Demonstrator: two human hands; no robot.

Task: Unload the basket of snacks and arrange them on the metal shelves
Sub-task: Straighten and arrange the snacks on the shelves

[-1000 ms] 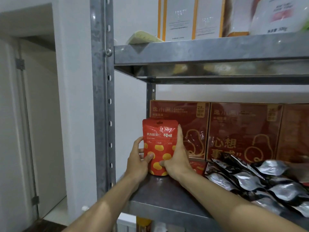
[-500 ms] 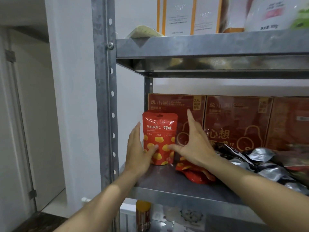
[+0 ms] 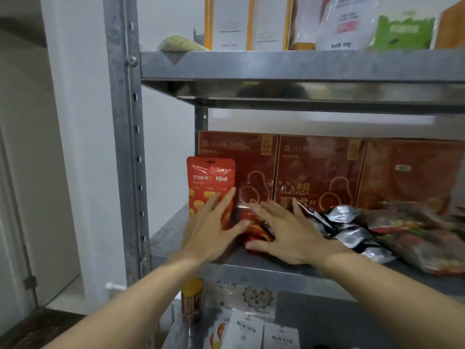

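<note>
Both hands lie flat, fingers straight: left hand [image 3: 211,238] against the upright red pouch [image 3: 210,177] at the left end of the metal shelf [image 3: 173,233], right hand [image 3: 284,233] over a fallen pouch [image 3: 254,231], seemingly not gripping, though its fingertips blur. One careless nudge could topple the upright one.

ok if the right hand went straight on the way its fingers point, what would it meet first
Most likely the leftmost dark red box standing at the back; the right hand is over the flat red pouch, and depth is unclear.
</note>
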